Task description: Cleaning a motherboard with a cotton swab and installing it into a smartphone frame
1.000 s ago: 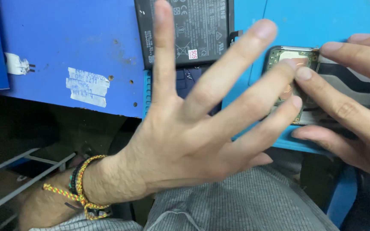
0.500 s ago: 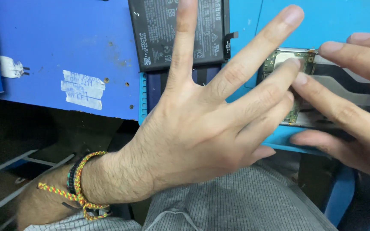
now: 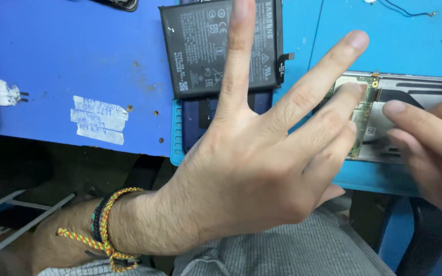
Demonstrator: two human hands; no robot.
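My left hand (image 3: 262, 153) stretches across the blue bench with its fingers spread, the fingertips resting on the circuit board end of an opened phone (image 3: 410, 97) that lies on a light blue mat (image 3: 374, 179). My right hand (image 3: 431, 143) comes in from the right edge, its fingertips pressed on the phone's metal inner frame. A flat black phone battery (image 3: 200, 46) lies loose on the bench just behind my left index finger. A braided thread bracelet (image 3: 103, 225) circles my left wrist.
The blue bench top (image 3: 78, 66) carries a torn paper label (image 3: 98, 118) and a small white part (image 3: 3, 93) at the left edge. A thin wire (image 3: 410, 11) lies at the back right. My lap in grey striped fabric (image 3: 282, 250) is below.
The view has shifted downward, so the battery and phone sit lower in the frame. Both hands keep their place on the phone, the left fingers still spread.
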